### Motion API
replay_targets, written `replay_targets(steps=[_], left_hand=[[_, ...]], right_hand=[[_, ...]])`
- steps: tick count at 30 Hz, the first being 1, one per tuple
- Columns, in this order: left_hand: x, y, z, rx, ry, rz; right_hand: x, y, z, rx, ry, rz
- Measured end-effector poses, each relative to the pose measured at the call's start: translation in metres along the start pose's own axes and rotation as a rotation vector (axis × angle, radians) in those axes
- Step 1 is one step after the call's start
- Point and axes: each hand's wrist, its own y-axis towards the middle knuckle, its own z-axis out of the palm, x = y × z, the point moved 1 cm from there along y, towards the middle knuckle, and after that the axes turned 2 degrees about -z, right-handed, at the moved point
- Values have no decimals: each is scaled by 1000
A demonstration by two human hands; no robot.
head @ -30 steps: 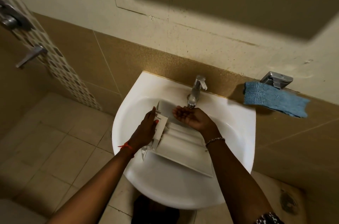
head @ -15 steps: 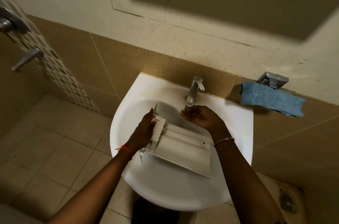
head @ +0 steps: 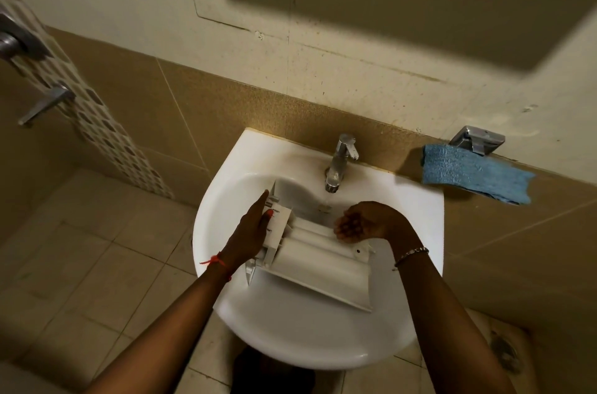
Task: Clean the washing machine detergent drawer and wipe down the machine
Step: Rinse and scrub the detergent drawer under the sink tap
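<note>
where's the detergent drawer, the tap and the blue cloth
detergent drawer (head: 316, 277): head view, on its long white front panel
tap (head: 337, 164): head view, on the metal body under the lever
blue cloth (head: 475, 175): head view, on the cloth's middle

Pretty sure it's a home bathroom: white wall-hung sink (head: 226, 200) with chrome tap (head: 339, 164), tan tiled walls, tiled floor, probably shower fittings (head: 42, 106) at left.
</note>
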Motion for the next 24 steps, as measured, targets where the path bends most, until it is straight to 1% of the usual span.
replay_targets(steps=[1,2,3,5,7,10,12,14,15,16,18,19,20,21,24], left_hand=[[-1,-1,-1,-12,-27,-16],[-2,-2,-1,-16,-77,-38],[-3,-3,-2,-11,-128,-70],[-4,-3,-4,4,-203,-96],[-4,-3,-5,4,-242,-93],[-1,0,-3,4,-272,-101],[1,0,-2,6,-308,-117],[4,1,-1,8,-409,-151],[2,0,-2,10,-455,-171],[2,0,-2,9,-487,-174],[2,-1,-3,3,-520,-170],[0,-2,-4,4,-530,-165],[1,-1,-3,4,-536,-166],[-1,-1,-3,7,-553,-174],[-2,0,-3,12,-576,-182]], right_hand=[[1,1,-2,-39,-28,-10],[1,3,-2,-51,23,-48],[2,6,0,-35,142,-102],[3,12,9,48,429,-191],[2,20,20,115,628,-228],[1,30,38,140,773,-275],[-1,33,52,132,814,-290],[-3,30,69,144,794,-282],[-3,27,78,170,741,-279],[-3,23,86,222,645,-273],[-2,8,101,324,342,-239],[0,1,106,345,204,-216],[3,-5,108,337,121,-206],[5,-8,109,303,90,-215],[11,-8,98,183,151,-228]])
